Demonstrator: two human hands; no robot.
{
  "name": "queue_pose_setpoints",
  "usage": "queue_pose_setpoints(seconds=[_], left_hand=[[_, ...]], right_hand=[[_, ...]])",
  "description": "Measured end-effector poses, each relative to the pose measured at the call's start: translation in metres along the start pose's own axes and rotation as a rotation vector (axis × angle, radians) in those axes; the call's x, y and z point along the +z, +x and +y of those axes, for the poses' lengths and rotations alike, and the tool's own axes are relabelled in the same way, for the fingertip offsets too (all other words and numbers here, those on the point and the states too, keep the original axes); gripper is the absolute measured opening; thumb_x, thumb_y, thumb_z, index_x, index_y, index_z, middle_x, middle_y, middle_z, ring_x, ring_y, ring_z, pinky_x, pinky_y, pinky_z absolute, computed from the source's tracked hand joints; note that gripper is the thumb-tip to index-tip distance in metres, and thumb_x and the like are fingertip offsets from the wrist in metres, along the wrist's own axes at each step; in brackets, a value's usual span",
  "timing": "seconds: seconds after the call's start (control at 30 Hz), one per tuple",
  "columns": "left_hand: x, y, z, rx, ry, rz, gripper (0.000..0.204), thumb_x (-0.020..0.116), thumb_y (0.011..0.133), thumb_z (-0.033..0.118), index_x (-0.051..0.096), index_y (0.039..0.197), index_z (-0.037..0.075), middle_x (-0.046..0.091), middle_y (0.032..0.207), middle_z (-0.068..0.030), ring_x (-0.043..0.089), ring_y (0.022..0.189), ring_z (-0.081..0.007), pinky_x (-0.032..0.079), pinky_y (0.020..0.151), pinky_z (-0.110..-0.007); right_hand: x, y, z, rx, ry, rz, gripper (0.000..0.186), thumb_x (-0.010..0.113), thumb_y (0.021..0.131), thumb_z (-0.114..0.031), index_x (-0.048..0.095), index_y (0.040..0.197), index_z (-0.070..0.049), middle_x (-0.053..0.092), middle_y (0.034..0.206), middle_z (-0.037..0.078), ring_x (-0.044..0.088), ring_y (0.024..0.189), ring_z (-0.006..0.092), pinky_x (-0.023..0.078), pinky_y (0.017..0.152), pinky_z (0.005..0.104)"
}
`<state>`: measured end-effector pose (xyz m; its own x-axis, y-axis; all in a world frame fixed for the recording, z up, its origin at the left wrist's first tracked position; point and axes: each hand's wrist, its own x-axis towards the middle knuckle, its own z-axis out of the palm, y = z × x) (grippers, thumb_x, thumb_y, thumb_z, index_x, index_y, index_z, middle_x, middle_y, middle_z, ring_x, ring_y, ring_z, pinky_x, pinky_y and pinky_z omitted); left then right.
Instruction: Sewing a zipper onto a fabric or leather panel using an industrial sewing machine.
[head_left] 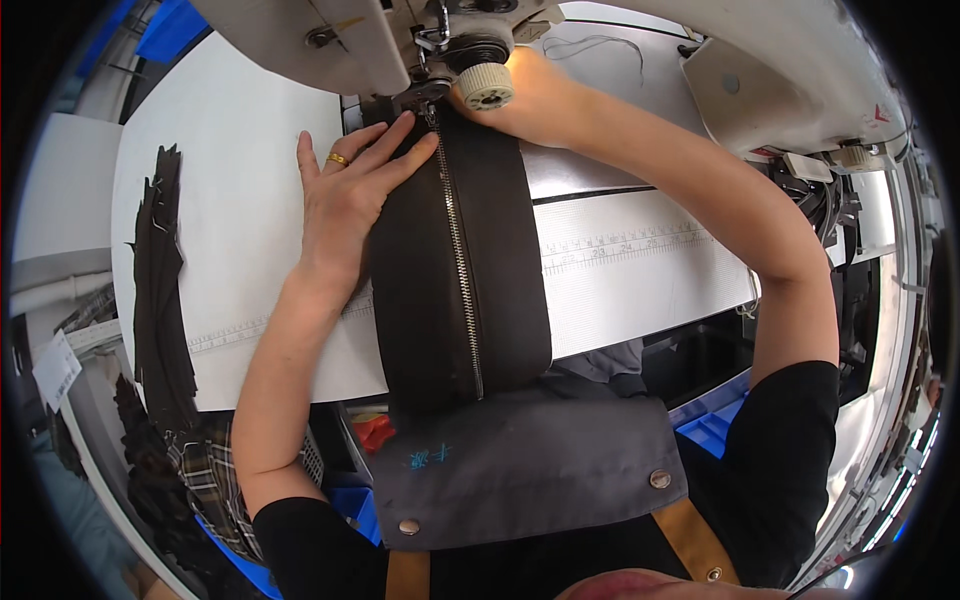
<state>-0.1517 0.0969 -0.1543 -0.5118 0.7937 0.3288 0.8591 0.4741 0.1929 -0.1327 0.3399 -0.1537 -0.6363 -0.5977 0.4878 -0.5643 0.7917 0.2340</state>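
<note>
A black fabric panel with a metal-toothed zipper down its middle lies on the white sewing table, its far end under the sewing machine head. My left hand, with a ring on one finger, lies on the panel's left edge. Its fingers are spread, and the tips rest beside the zipper near the presser foot. My right hand reaches to the right side of the machine head, at the panel's far end. Its fingers are hidden behind the cream dial and the fabric.
A stack of dark fabric strips lies at the left of the table. Printed ruler markings run across the tabletop. Loose thread lies behind my right wrist. Blue bins and plaid cloth sit below the table's near edge.
</note>
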Motion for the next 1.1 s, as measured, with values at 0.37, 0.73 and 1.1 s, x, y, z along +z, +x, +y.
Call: queue_pose_setpoints(seconds=[0.37, 0.73, 1.1], left_hand=[[0.001, 0.001, 0.0, 0.007, -0.002, 0.008, 0.045, 0.054, 0.084, 0.009, 0.065, 0.125, 0.023, 0.059, 0.133, -0.0016, 0.051, 0.122, -0.0228, 0.01, 0.113, -0.062], [0.0, 0.001, 0.001, 0.006, -0.002, 0.011, 0.043, 0.056, 0.084, 0.01, 0.065, 0.124, 0.022, 0.059, 0.133, -0.0026, 0.051, 0.122, -0.0235, 0.01, 0.112, -0.062], [0.0, -0.001, 0.002, 0.065, 0.026, 0.078, 0.045, 0.064, 0.078, 0.01, 0.067, 0.12, 0.026, 0.062, 0.128, 0.0013, 0.057, 0.115, -0.0217, 0.01, 0.11, -0.066]], right_hand=[[-0.025, -0.003, -0.021, 1.028, 1.37, 0.025, 0.023, 0.058, 0.089, -0.017, 0.068, 0.095, 0.003, 0.07, 0.09, 0.008, 0.066, 0.07, 0.0121, 0.053, 0.062, 0.0269], [-0.027, 0.001, -0.025, 0.961, 1.197, -0.048, 0.023, 0.062, 0.089, -0.023, 0.068, 0.1, -0.003, 0.066, 0.074, 0.006, 0.064, 0.065, 0.0155, 0.052, 0.06, 0.0259], [0.006, -0.007, -0.027, 0.608, 0.607, 0.071, 0.019, 0.069, 0.084, -0.034, 0.075, 0.096, -0.021, 0.071, 0.081, 0.004, 0.068, 0.075, 0.0233, 0.053, 0.065, 0.0342]])
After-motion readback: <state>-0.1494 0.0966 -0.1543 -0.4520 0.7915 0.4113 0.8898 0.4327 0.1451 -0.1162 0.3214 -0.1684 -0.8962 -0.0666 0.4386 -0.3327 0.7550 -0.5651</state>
